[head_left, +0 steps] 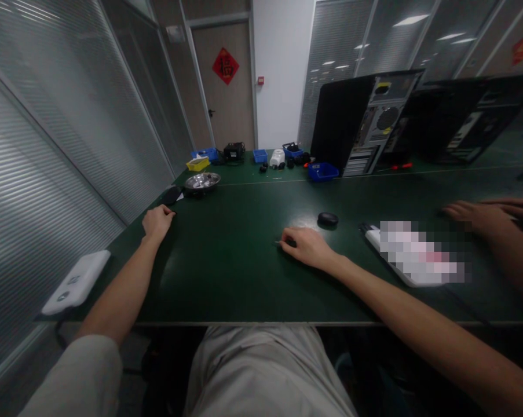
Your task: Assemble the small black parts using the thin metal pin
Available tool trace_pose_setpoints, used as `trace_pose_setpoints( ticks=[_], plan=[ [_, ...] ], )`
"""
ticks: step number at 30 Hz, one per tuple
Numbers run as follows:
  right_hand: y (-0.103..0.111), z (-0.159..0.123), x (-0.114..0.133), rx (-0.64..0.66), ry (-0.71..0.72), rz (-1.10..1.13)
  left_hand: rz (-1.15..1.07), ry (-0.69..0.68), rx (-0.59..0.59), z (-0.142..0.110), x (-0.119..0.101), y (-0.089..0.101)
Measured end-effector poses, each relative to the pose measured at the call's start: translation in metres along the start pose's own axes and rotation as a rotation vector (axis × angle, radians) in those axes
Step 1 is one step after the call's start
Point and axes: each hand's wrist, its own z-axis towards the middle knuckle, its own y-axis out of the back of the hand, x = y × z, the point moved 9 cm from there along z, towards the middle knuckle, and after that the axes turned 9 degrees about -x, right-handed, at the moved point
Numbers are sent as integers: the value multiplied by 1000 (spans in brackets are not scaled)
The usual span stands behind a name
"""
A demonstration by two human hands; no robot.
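Near the left side of the green table (226,278), my left hand (157,223) is closed with its fingertips pinched together. A small dark bit shows at those fingertips, too small to name. My right hand (307,246) rests on the table right of the middle, its fingers curled around a small dark tool (291,242) with a thin, light tip pointing left. The palm hides most of that tool. Just beyond my right hand lies a black rounded object (328,219) like a computer mouse. A round metal dish (203,182) holding small parts stands beyond my left hand, beside a dark flat object (171,195).
A white device (76,282) lies at the left edge. To the right is a white, partly blurred-out object (411,278), with another person's hands (474,217) beyond. Blue bins (322,171), a yellow tray (198,164) and computer towers (352,124) stand at the back.
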Motion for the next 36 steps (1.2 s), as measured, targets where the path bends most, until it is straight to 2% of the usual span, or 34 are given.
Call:
trace_pose_setpoints(
  ticks=[3,5,7,10,12,13,15,20,27,36],
  plan=[
    [0,0,0,4,1,-4,-150,-113,33,-12,-46,8],
    [0,0,0,-4,6,-7,-318,-229,102,-33,-93,14],
    [-1,0,0,-17,12,-9,-503,-394,219,-70,-149,19],
    [-1,0,1,-26,16,-1,-773,-669,502,-148,-226,25],
    [-1,-1,3,-36,28,12,-868,-806,675,-195,-259,27],
    [-1,-1,6,-41,40,23,-895,-836,719,-211,-267,28],
    [0,-2,12,-47,70,51,-915,-845,769,-227,-274,27],
    [-4,-5,24,-25,105,85,-912,-825,817,-226,-271,30],
    [-8,-5,27,-17,100,69,-936,-920,735,-225,-273,44],
    [-12,-7,29,-43,127,53,-962,-974,717,-228,-274,42]
  ],
)
